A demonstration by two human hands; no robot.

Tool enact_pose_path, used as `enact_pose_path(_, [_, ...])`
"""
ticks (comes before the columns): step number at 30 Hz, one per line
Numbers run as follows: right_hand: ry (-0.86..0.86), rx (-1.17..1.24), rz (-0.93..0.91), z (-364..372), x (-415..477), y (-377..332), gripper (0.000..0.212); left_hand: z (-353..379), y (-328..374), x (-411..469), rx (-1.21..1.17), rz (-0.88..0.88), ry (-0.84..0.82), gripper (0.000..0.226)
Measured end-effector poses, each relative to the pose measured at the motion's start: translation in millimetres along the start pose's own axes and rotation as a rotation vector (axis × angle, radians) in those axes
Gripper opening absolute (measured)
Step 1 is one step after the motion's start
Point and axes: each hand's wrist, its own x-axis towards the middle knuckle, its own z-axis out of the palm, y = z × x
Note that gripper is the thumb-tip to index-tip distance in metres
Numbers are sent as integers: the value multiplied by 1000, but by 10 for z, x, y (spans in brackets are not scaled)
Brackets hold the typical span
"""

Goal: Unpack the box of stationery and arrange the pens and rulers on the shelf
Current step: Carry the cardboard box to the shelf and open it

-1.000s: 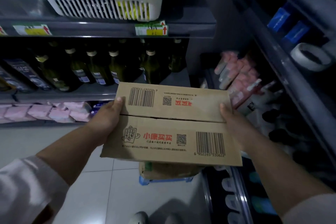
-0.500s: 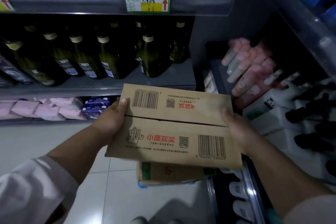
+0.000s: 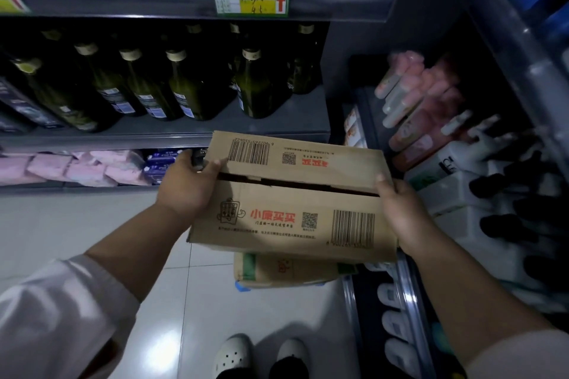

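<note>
Fingers [image 3: 215,164] of the left hand [image 3: 184,191] and right hand [image 3: 400,212] are curled round the short ends of the cardboard box [image 3: 292,215], held between them above the floor [image 3: 77,224]. Its long axis is laid left to right. The slightly parted flap seam [image 3: 295,184] is judged equally near both thumbs.

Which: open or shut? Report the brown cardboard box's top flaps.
Shut: the brown cardboard box has both flaps lying flat, a narrow dark gap between them.

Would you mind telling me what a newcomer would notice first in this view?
A brown box fills mid-frame, gripped at its ends by the left hand and right hand, a thin dark slit between its flaps. Behind it, green bottles line a shelf; pink bottles lean at the right.
</note>
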Motion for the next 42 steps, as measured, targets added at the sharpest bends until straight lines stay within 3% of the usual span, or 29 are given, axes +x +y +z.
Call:
enact_pose_path(7, [44, -31, -17, -177, -467, -130, 31, -318, 103, -400, 145, 71, 35, 51])
enact_pose_path(12, [31, -57, -44, -307, -794, -182, 39, -498, 105, -606, 276, 129, -70, 19])
enact_pose_path(15, [-62, -156, -76, -386, -994, -147, 30, -537, 74, -741, 394, 183, -161, 6])
enact_pose_path(20, [-247, -418, -109, -312, -1204, -52, 9, -431, -59, -906, 628, 238, -338, 23])
enact_pose_path(26, [-110, -772, -325, -6, -1217, 145, 48, -162, -273, -928, 863, 470, -330, 43])
enact_pose_path(32, [-101, -722, -399, 254, -1050, 429, 45, 33, -476, -846, 930, 601, -257, 37])
enact_pose_path(38, [39, -680, -479, 351, -930, 542, 14, 138, -519, -733, 935, 710, -158, 20])
enact_pose_path(42, [39, -721, -484, 368, -873, 496, 13, 168, -509, -684, 995, 750, -169, 22])
